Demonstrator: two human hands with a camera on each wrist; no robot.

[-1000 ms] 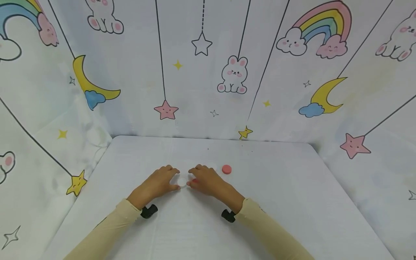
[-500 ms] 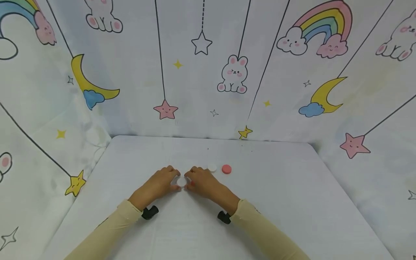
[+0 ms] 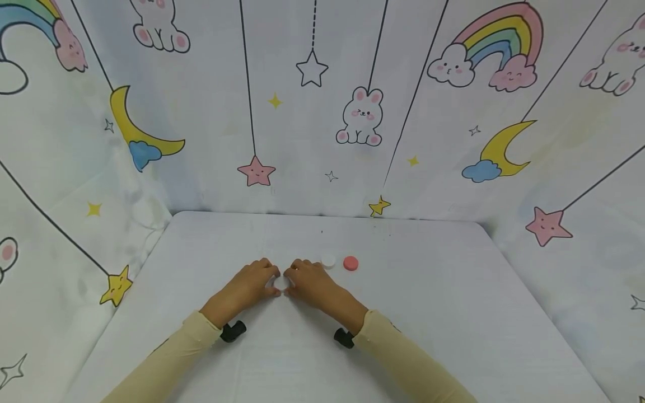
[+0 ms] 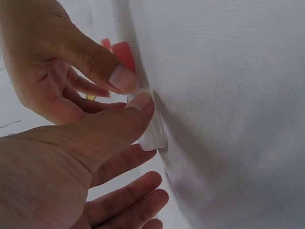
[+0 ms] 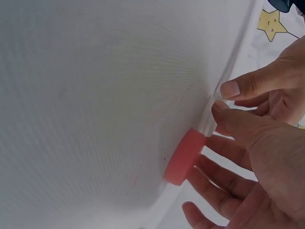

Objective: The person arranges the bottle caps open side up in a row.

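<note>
A translucent white bottle cap (image 3: 281, 283) lies on the table between my two hands in the head view. My left hand (image 3: 247, 285) curls round its left side; the left wrist view shows thumb and index finger on the white cap (image 4: 152, 133). From the other side, my right hand (image 3: 314, 284) has thumb and index finger about the same cap (image 5: 208, 119). Against it, on the right, sits a ribbed red bottle cap (image 5: 185, 156) near the right fingers. The right hand hides that red cap in the head view, but part of the red cap (image 4: 125, 57) shows in the left wrist view.
Behind the right hand lie another white cap (image 3: 328, 261) and a red cap (image 3: 350, 263) on the white table (image 3: 428, 313). A printed cloth wall (image 3: 302, 140) stands at the table's back edge. Both wrists carry small black cameras (image 3: 233, 331).
My right hand has moved left, closer to my left hand, and the red cap beneath it has gone out of sight in the head view. The left hand has barely moved.
</note>
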